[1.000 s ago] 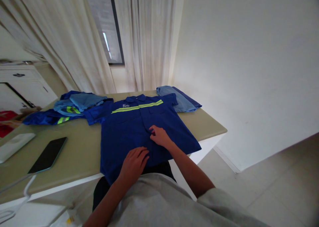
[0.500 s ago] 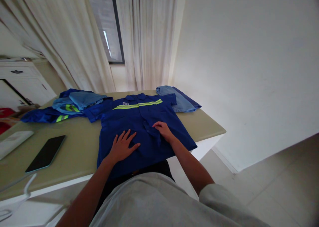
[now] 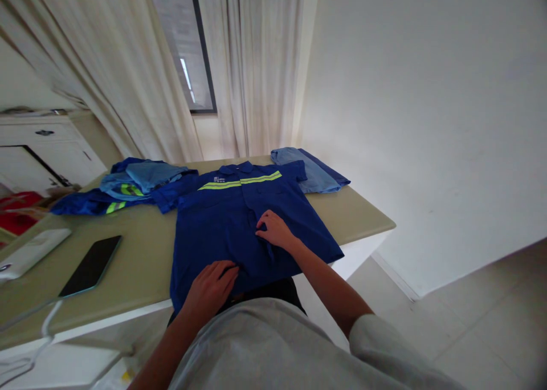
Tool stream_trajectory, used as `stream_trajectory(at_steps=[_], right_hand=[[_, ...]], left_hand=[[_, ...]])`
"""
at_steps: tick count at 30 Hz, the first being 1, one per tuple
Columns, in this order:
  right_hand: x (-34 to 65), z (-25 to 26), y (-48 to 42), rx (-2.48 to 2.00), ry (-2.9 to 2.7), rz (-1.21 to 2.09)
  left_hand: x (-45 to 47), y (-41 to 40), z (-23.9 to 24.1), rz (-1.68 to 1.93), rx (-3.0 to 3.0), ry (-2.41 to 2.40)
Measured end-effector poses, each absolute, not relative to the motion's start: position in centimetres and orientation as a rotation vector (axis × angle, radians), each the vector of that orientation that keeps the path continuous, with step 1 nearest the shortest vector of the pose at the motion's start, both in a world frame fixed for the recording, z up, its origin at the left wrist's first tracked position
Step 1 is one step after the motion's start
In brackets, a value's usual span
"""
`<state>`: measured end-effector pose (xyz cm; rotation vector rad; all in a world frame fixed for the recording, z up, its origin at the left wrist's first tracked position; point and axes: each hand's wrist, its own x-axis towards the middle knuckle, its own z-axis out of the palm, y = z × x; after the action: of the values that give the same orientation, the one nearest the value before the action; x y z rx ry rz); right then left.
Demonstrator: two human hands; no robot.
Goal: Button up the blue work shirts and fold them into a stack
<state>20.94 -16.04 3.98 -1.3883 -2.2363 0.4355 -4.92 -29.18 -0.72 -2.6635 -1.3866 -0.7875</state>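
Observation:
A dark blue short-sleeved work shirt (image 3: 213,224) lies front up on the table, collar away from me. A yellow-green and silver band crosses its chest, with small white print at the left. My left hand (image 3: 212,287) is at the lower hem near the table's front edge, its fingers drawn together on the cloth. Over the button front, my right hand (image 3: 274,229) is closed with curled fingers and thumb, pinching the front edge. Cloth bunches under this hand, and its fingertips are partly hidden.
Crumpled blue clothes (image 3: 141,179) lie on the table (image 3: 145,253) at the left. Folded blue garments (image 3: 316,173) sit at the back right by the wall. A phone (image 3: 92,264) with a white cable and a white flat device (image 3: 36,252) lie at left.
My left hand has gone from lying spread on the shirt to closed at its lower hem. My right hand has shifted slightly on the button front and curled more. The view has shifted a little.

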Motion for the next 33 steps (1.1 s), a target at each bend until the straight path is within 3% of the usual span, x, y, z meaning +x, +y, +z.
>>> stream_trajectory(at_steps=[7,12,19,27,33], right_hand=[[20.4,3.9,-16.5,-1.478,-2.395,0.297],[20.1,2.6,-17.4,-1.448,-2.296,0.205],[20.4,1.4,-17.2,-1.411,-2.149,0.145],[20.2,1.0,-17.5,-1.322,-2.178,0.012],[20.4,1.1,-17.6,-1.3,-2.192,0.048]], left_hand=[[-5.9,-29.9,2.0,-0.784,-2.919,-1.506],[-2.5,-25.0,4.8,-0.933,-2.76,-1.792],[3.9,-16.0,4.7,-0.581,-2.445,-2.321],[3.5,-16.2,0.5,-1.266,-2.496,-2.064],[3.2,-15.4,0.0,-1.286,-2.517,-2.052]])
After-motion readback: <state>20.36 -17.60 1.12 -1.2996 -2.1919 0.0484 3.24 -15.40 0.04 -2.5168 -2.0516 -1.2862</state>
